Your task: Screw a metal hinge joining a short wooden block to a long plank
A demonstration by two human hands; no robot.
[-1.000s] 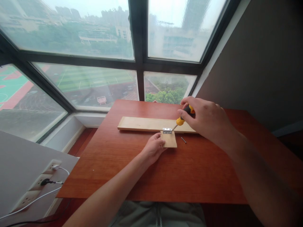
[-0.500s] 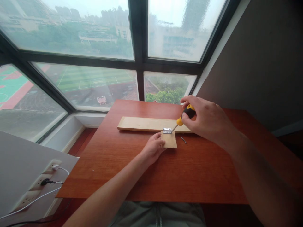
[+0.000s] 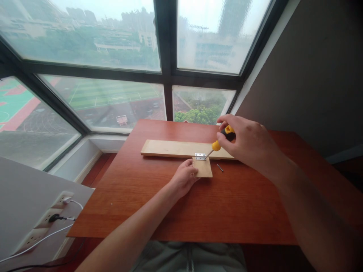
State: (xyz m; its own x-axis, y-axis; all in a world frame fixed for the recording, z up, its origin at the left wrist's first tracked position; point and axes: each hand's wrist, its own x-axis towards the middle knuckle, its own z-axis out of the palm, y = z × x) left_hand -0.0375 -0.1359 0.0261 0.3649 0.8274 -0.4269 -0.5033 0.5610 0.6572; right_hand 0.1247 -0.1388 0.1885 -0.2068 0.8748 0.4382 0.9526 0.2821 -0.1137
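Note:
My left hand [image 3: 185,176] grips a small square wooden board [image 3: 202,169] by its left edge, thumb on top. A silver metal hinge [image 3: 200,156] spans from this board's far edge to a long pale plank [image 3: 172,148] behind it. In my right hand [image 3: 246,141] is a screwdriver [image 3: 222,139] with a yellow and black handle, held slanted in the fingertips. Its tip meets the right end of the hinge's near leaf; the screw head there is too small to make out. A small dark metal pin or bit [image 3: 220,168] lies right of the square board.
Everything rests on a reddish-brown wooden table [image 3: 159,211], whose near edge is by my lap. Large windows [image 3: 113,94] stand beyond it. Wall sockets [image 3: 45,219] with plugged-in cables are at the lower left, and a grey wall [image 3: 309,75] slopes up at the right.
The screwdriver's handle has turned slightly in my right fingers, which have shifted a little to the right. My left hand and the boards stay nearly where they were.

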